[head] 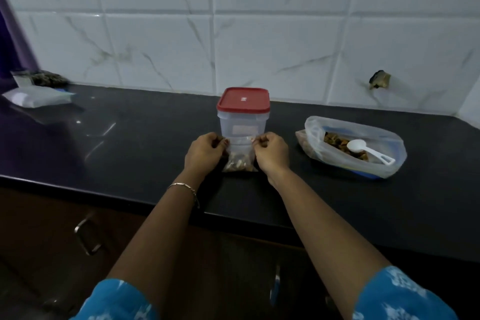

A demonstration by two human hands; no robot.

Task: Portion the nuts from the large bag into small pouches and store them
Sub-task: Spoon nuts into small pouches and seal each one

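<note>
- We look through one wide-angle camera worn on the head, from close at the near edge of the black counter (135, 143).
- We face forward and down, toward the tiled wall (272, 41) at the far side.

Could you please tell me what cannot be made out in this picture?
Head view only:
1. Whether the top of the small pouch is sealed: the fingers of the left hand and right hand cover its corners.
2. What the red-lidded container holds: cloudy walls, the pouch in front.
3. The packets at far left: blurred, dim.
4. The dark thing on the wall tile: too small.
</note>
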